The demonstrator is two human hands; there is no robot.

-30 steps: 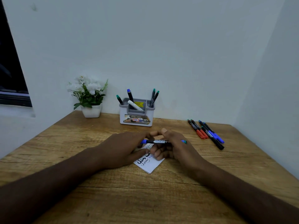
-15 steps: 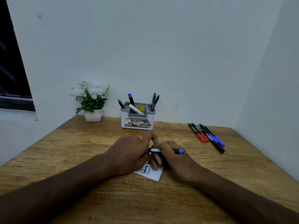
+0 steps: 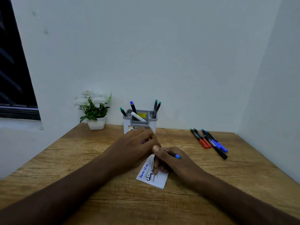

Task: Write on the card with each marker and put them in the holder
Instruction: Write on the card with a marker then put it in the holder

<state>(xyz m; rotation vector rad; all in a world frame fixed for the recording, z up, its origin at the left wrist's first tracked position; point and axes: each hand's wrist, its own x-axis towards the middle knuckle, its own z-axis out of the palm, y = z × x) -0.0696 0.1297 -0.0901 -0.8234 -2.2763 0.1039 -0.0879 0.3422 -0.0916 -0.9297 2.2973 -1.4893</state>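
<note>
Right hand [image 3: 177, 161] gripped a blue-ended marker [image 3: 176, 155], tip hidden; left hand [image 3: 138, 148] pinched its cap [image 3: 143, 141], barely visible, above scribbled card [image 3: 154, 177].

Two bare forearms reach in from the lower corners and meet near the middle of the view. The left hand [image 3: 135, 147] is raised slightly, back up, fingers curled round something small that shows only as a purple speck. The right hand [image 3: 174, 161] sits lower, just beside it, fingers curled in a writing grip round a marker [image 3: 174, 155], thumb on top pointing left.
</note>
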